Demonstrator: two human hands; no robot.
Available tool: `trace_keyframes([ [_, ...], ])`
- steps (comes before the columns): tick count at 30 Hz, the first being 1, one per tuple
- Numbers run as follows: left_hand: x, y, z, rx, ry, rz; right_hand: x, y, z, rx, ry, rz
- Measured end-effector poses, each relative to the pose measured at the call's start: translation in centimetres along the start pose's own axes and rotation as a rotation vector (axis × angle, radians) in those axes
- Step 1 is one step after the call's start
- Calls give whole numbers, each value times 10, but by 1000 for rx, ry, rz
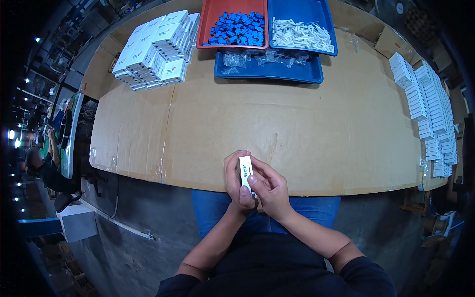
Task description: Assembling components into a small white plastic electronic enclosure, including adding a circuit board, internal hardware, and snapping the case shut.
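Note:
A small white box (245,171) with printed lettering is held upright between both hands at the near edge of the cardboard-covered table (297,128). My left hand (235,183) wraps its left side, thumb near the bottom. My right hand (271,188) grips its right side, thumb pressed on the box's lower end. Both hands sit just above my lap.
At the back stand a red tray of blue parts (235,27), a blue tray of white parts (302,32) and a blue tray of clear bags (267,64). Stacked white boxes (156,49) lie back left; rows of white boxes (428,106) line the right edge. Another person (42,163) sits far left.

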State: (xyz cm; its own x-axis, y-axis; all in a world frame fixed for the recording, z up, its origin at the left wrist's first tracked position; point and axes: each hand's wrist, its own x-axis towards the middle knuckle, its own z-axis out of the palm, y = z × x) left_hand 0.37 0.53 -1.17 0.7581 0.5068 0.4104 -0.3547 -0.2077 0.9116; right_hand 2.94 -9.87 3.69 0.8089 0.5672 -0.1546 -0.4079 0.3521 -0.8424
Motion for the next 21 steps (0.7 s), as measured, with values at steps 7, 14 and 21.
trace_keyframes([
  [7,2,8,1,-38,37,-8,-4,3,-2,-69,-28,-35],
  [14,-3,0,-2,-69,8,-151,3,2,-4,-198,10,-21],
  [21,5,-10,-7,-7,-254,-114,15,-4,-30,-298,65,-25],
])
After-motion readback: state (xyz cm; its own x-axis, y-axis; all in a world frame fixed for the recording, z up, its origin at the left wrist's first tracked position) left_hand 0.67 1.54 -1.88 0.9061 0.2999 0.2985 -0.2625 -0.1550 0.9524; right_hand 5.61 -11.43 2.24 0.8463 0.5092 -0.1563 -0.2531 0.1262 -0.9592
